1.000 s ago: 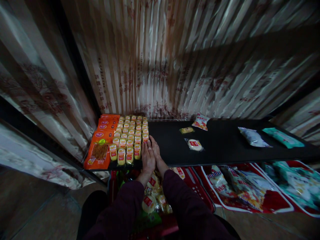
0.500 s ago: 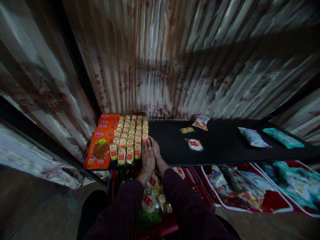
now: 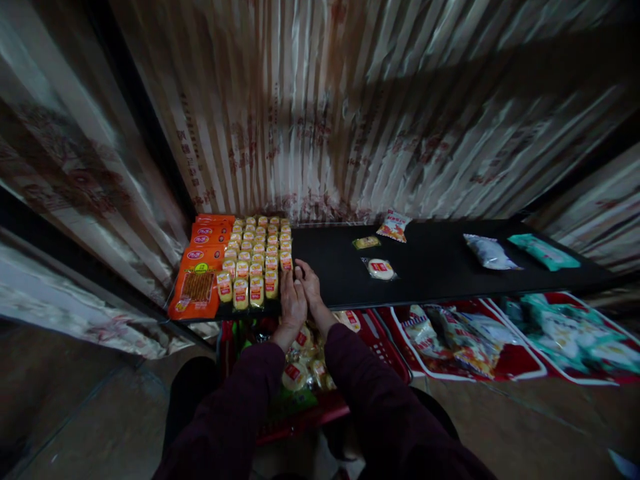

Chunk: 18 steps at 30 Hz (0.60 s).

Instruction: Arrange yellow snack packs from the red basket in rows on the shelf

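Rows of small yellow wrapped cakes [image 3: 256,292] stand packed together on the left part of a black shelf [image 3: 335,267]. To their left lie orange snack packets [image 3: 200,283], overlapping one another. My left hand [image 3: 293,300] rests at the right front edge of the cake rows, its fingers stretched forward; whether a cake is under it is hidden. Right beside it, touching it, is my right hand [image 3: 310,283], with fingers extended and slightly curled, nothing visible in it.
Further right on the shelf lie a yellow packet [image 3: 367,243], a round white cake [image 3: 381,268], a red-white bag [image 3: 394,226], a white bag [image 3: 490,253] and a green bag [image 3: 545,251]. Below, red baskets [image 3: 530,365] hold packets; a striped curtain hangs behind.
The view has shifted, so the shelf appears slightly higher and to the left. My right hand's fingers have lifted and separated a little from the cakes and my left hand.
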Available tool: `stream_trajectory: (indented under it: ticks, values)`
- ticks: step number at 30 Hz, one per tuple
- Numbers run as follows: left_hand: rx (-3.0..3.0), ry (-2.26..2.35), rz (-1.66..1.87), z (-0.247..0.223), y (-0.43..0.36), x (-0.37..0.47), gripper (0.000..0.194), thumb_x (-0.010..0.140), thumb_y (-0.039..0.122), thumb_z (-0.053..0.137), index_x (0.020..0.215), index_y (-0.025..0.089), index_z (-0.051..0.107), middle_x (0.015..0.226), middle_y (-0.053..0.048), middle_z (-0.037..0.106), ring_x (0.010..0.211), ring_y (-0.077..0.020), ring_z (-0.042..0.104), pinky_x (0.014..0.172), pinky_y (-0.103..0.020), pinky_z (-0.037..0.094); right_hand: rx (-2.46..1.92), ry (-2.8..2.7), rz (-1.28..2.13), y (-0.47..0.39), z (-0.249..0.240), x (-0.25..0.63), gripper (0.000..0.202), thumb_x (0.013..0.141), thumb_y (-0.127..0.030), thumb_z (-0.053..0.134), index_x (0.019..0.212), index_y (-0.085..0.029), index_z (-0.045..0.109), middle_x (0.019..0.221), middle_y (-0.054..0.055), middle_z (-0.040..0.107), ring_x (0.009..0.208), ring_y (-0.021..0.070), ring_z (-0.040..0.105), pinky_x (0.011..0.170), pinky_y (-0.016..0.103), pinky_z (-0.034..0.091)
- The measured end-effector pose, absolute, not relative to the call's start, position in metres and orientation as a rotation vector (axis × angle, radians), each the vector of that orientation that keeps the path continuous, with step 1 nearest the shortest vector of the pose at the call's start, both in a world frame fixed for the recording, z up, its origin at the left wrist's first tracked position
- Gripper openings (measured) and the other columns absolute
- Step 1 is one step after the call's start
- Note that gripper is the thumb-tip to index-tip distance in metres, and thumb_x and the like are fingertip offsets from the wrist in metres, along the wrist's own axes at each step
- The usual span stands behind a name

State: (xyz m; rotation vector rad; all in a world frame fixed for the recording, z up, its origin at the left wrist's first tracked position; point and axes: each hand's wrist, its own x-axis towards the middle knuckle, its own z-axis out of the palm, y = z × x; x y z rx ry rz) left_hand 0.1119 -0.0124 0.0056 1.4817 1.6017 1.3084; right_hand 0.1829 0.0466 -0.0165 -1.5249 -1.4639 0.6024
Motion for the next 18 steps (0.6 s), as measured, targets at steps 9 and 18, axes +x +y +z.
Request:
stream_trajectory:
  ticks: [9,18]
  values:
    - [1.552,1.541,1.241,0.006,-0.047,0.103,0.048,0.092,0.031,0.028,0.130,0.011,0.049,0.137,-0.013,0.051,0.129,-0.0176,0.044,0.111,-0.030,0.029,-1.464,-1.445,0.671,0.003,-0.007,0.179,0.029,0.088,-0.032,0.043,0.102,-0.019,0.066,0.098,0.004,0.070,0.085,0.0162,0.064,0.083,0.027,0.050]
    - [1.530,1.434,1.318,0.007,-0.100,0.104,0.051,0.093,0.039,0.026,0.130,0.013,0.049,0.133,-0.015,0.053,0.124,-0.0209,0.048,0.107,-0.035,0.034,-1.401,-1.410,0.684,-0.045,-0.006,0.177,0.027,0.088,-0.032,0.044,0.102,-0.020,0.064,0.096,0.004,0.071,0.084,0.0164,0.066,0.081,0.027,0.051]
